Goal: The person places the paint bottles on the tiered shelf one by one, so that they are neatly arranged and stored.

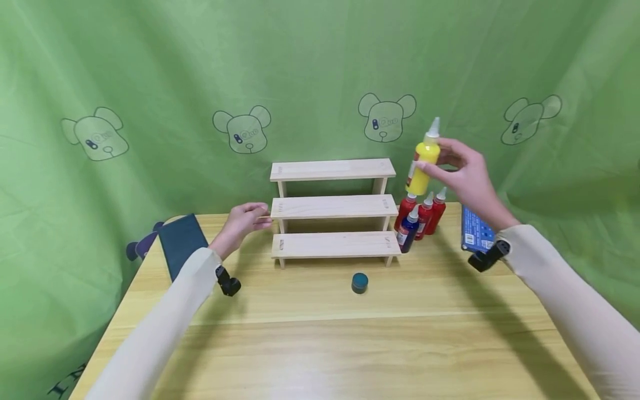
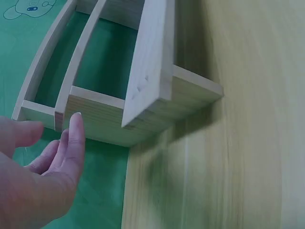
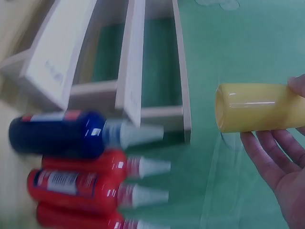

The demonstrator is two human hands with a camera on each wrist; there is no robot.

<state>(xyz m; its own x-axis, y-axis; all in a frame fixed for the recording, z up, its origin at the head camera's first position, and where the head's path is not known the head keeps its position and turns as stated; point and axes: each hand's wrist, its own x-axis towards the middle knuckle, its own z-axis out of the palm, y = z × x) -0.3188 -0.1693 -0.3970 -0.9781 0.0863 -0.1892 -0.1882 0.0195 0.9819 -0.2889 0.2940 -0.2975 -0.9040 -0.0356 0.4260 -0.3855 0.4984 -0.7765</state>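
Observation:
A yellow squeeze bottle (image 1: 423, 166) with a white pointed cap is held up by my right hand (image 1: 467, 169), thumb on one side and fingers on the other. It is above several bottles at the shelf's right end: a blue one (image 1: 408, 230) in front, red ones (image 1: 424, 218) behind. In the right wrist view its base (image 3: 220, 108) faces the shelf. My left hand (image 1: 245, 222) is at the left end of the three-tier wooden shelf (image 1: 335, 206), fingers extended close to the middle tier. The left wrist view shows those fingers (image 2: 75, 143) beside the shelf's side panel, holding nothing.
A small dark teal jar (image 1: 359, 283) stands on the wooden table (image 1: 310, 344) before the shelf. A dark flat book (image 1: 182, 244) lies at the left, and a blue printed package (image 1: 476, 230) at the right. Green cloth (image 1: 320, 66) hangs behind.

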